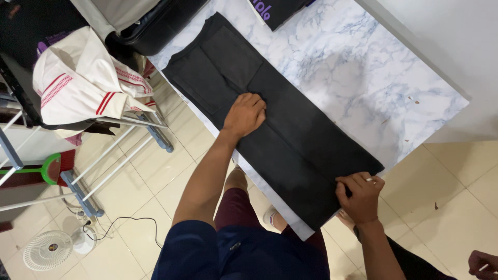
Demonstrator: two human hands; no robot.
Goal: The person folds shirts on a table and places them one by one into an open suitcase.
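Black fabric, a pair of folded trousers (282,129), lies flat along the near edge of the marble-patterned surface (358,67), running from far left to near right. I find my left hand (245,114) pressed down on the middle of the garment, fingers curled under, knuckles up; it bears on the cloth and grips nothing. My right hand (360,196) is at the near right end, fingers pinched on the hem corner where it meets the surface edge. A second person's hand (483,264) shows at the near right corner of the view, well apart from the garment; I cannot tell what it holds.

Handling judgement: the cloth looks soft, light and limp, not slippery and not fragile. It should crease where pressed and sag if lifted from one point, so the hem corners and the fold line are the sound places to take hold.

Containers: a dark suitcase (155,23) stands at the far left beyond the surface; its contents are hidden. A drying rack (111,150) at left carries a white cloth with red stripes (83,83). A small white fan (49,250) sits on the floor.
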